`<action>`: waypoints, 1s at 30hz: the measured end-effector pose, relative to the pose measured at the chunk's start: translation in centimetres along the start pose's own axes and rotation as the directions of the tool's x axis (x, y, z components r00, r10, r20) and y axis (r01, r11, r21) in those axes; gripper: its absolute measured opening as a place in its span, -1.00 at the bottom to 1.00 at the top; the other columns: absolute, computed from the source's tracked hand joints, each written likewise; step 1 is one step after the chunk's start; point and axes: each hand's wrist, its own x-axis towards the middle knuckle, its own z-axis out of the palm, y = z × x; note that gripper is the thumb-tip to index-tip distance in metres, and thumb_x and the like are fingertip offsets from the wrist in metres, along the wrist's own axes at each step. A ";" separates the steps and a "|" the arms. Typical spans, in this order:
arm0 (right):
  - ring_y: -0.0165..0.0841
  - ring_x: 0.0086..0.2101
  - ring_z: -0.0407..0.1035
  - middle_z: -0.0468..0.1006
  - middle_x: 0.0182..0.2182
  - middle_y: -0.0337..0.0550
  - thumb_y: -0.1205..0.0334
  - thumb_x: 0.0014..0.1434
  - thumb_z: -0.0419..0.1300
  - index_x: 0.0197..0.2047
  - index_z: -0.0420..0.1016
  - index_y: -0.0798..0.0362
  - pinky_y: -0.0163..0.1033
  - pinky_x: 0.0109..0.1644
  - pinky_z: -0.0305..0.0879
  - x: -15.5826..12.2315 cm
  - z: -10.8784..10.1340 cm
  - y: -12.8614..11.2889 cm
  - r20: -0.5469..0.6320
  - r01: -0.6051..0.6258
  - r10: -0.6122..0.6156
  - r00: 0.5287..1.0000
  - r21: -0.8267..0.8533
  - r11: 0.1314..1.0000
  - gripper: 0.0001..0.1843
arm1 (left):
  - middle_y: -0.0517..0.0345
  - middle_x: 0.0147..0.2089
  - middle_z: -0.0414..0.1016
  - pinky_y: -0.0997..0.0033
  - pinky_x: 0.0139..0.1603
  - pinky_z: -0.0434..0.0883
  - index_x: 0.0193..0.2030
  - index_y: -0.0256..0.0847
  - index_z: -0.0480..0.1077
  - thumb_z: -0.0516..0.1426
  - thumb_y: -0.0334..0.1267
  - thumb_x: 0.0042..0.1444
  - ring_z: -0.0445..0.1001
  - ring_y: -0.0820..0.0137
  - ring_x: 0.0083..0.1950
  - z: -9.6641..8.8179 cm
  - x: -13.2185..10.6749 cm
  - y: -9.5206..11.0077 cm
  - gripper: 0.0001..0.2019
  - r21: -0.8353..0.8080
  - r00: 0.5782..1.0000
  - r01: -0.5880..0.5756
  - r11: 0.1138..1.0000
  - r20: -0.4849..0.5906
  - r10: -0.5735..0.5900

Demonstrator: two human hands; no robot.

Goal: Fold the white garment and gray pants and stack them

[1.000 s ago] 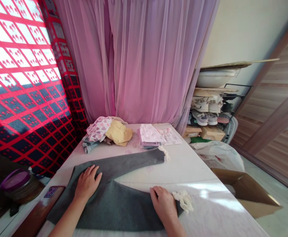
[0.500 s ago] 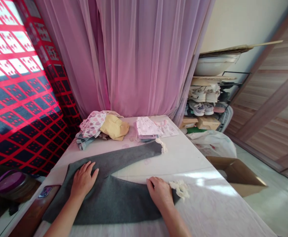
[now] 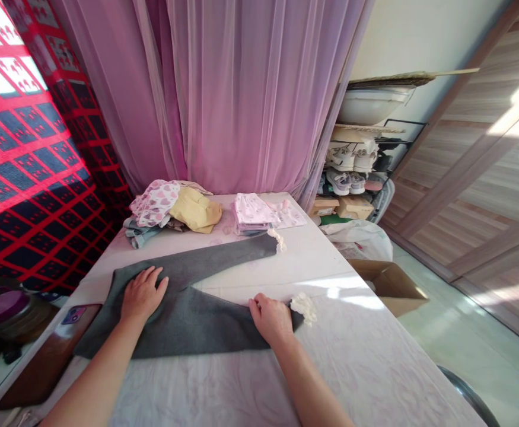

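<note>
Grey fleece trousers [image 3: 183, 317] lie flat on the white-sheeted table [image 3: 357, 367], folded into a long angled shape, with white lace cuffs [image 3: 302, 308] at the ends. My left hand [image 3: 142, 295] presses flat on the fabric with its fingers spread. My right hand [image 3: 270, 319] rests over the trousers' edge near the lower cuff, and its grip is hard to judge. Beyond them lie a heart-print garment [image 3: 155, 203], a yellow garment [image 3: 196, 209], blue denim [image 3: 140, 235] and a folded pink stack [image 3: 251, 213].
A phone [image 3: 73, 315] lies on a brown board [image 3: 48, 356] at the table's left edge, near a purple-lidded jar [image 3: 1, 308]. To the right stand a cardboard box [image 3: 388, 286], a white plastic bag [image 3: 359, 240] and a shoe rack [image 3: 346, 172]. Pink curtains hang behind.
My view has drifted, so the table sits higher in the picture and more of my forearms shows. Both hands stay on the trousers, which look unchanged.
</note>
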 end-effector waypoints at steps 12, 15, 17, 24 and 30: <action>-0.32 -0.26 0.45 0.60 -0.29 -0.15 0.23 0.34 0.01 -0.23 0.56 -0.01 -0.28 -0.22 0.16 0.6 2.2 1.9 -0.185 0.139 -0.124 0.975 0.067 0.988 -0.71 | -0.08 0.24 0.45 -0.05 0.33 0.16 0.14 -0.22 0.45 -0.11 -0.11 0.32 0.36 0.09 0.28 -1.6 -7.9 1.2 -0.54 -0.012 0.964 -0.057 0.998 -0.260 0.052; -0.31 -0.28 0.43 0.59 -0.31 -0.15 0.20 0.35 -0.04 -0.23 0.56 -0.01 -0.26 -0.20 0.18 0.4 3.1 2.5 -0.241 0.188 -0.164 0.957 0.081 0.979 -0.67 | -0.02 0.17 0.52 -0.03 0.35 0.13 0.07 -0.14 0.50 -0.09 -0.14 0.31 0.43 0.14 0.22 -1.2 -9.1 0.8 -0.60 -0.089 0.952 -0.094 0.992 -0.300 0.063; -0.30 -0.27 0.44 0.59 -0.31 -0.15 0.17 0.36 -0.06 -0.22 0.56 -0.01 -0.25 -0.18 0.20 0.3 3.5 2.8 -0.279 0.216 -0.184 0.942 0.090 0.972 -0.64 | 0.00 0.11 0.56 -0.03 0.34 0.15 0.03 -0.12 0.51 -0.09 -0.15 0.31 0.47 0.17 0.17 -1.1 -9.0 0.7 -0.61 -0.136 0.964 -0.090 0.987 -0.262 0.051; -0.30 -0.32 0.46 0.61 -0.31 -0.12 0.09 0.35 -0.07 -0.24 0.58 -0.02 -0.23 -0.21 0.28 0.7 4.1 3.3 -0.362 0.309 -0.262 0.894 0.078 0.948 -0.60 | 0.01 0.08 0.58 0.00 0.28 0.26 0.03 -0.14 0.51 -0.08 -0.19 0.31 0.49 0.20 0.13 -0.9 -8.7 1.2 -0.63 -0.210 0.982 -0.049 0.977 -0.189 0.009; -0.29 -0.34 0.48 0.62 -0.31 -0.13 0.01 0.40 -0.14 -0.24 0.56 -0.04 -0.20 -0.22 0.31 0.7 4.7 3.7 -0.396 0.379 -0.325 0.859 0.065 0.923 -0.53 | 0.04 0.10 0.57 0.00 0.30 0.27 0.05 -0.10 0.50 -0.05 -0.21 0.30 0.48 0.22 0.16 -0.6 -9.0 1.0 -0.65 -0.239 0.979 -0.048 0.970 -0.202 -0.001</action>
